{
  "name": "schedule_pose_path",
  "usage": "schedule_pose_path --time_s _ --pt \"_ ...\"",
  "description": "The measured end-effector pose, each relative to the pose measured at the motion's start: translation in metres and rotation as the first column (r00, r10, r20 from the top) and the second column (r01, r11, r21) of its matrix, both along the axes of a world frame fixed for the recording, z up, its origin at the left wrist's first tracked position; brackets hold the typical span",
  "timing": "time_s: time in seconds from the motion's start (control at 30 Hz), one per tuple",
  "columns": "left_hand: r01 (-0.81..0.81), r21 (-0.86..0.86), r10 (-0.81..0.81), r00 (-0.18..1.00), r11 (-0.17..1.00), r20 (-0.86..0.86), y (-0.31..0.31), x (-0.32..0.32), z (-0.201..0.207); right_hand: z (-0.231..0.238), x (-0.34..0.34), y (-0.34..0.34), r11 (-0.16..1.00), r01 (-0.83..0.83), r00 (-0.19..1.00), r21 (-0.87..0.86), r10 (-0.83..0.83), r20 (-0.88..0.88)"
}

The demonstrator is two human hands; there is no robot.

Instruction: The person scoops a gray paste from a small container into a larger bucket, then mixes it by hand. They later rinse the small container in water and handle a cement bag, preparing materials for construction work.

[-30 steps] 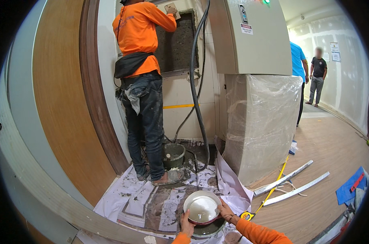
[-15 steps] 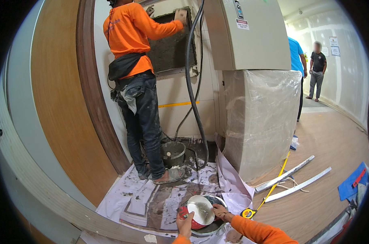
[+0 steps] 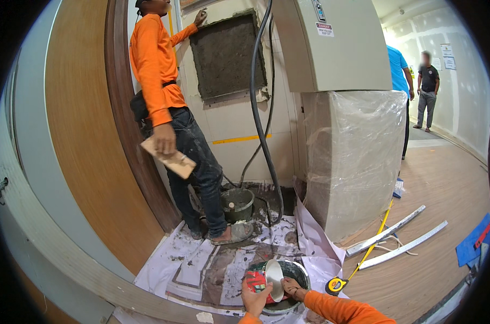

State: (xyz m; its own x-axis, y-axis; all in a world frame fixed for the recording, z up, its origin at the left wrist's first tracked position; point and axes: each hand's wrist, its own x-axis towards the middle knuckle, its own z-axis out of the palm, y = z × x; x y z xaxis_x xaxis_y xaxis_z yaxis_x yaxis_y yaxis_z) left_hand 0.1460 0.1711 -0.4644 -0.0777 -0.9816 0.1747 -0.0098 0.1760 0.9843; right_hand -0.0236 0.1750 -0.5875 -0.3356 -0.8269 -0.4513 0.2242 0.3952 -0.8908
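My left hand is wrapped round the outer side of a red printed tub with a pale inside. The tub leans steeply to the right, its mouth over a dark round bucket. At the tub's right rim, my right hand is closed, its fingers pinched against the edge. The tub and my hands cover much of the bucket, and I cannot make out what lies in it.
A co-worker in orange stands ahead holding a wooden float, near a mortar-filled wall panel. Another bucket is by their feet. To my right lie a tape measure and metal strips. A wrapped cabinet stands beyond.
The tub has tipped further to the right, showing more of its red side. The co-worker's float has come down from the wall panel to hip height, and their other hand rests above the panel.
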Motion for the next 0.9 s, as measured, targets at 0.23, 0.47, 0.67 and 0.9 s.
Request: schedule_pose_path --time_s 0.23,0.47,0.67,0.9 --pt "0.015 -0.090 -0.012 1.000 0.996 0.026 0.005 -0.011 0.005 -0.027 -0.010 -0.010 0.986 0.158 0.976 -0.058 -0.165 -0.141" --pt "-0.024 0.282 0.145 0.896 0.959 -0.419 -0.009 0.002 0.001 0.020 0.001 -0.006 0.973 0.229 0.774 -0.039 -0.207 -0.598" --pt "0.138 0.432 0.168 0.784 0.891 -0.597 -0.022 0.013 -0.014 -0.009 -0.031 -0.015 0.985 0.170 0.922 0.031 -0.148 -0.358" --pt "0.375 0.516 0.101 0.727 0.770 -0.679 -0.020 0.026 -0.019 0.051 -0.034 0.004 0.996 -0.092 0.949 -0.017 0.093 0.300"
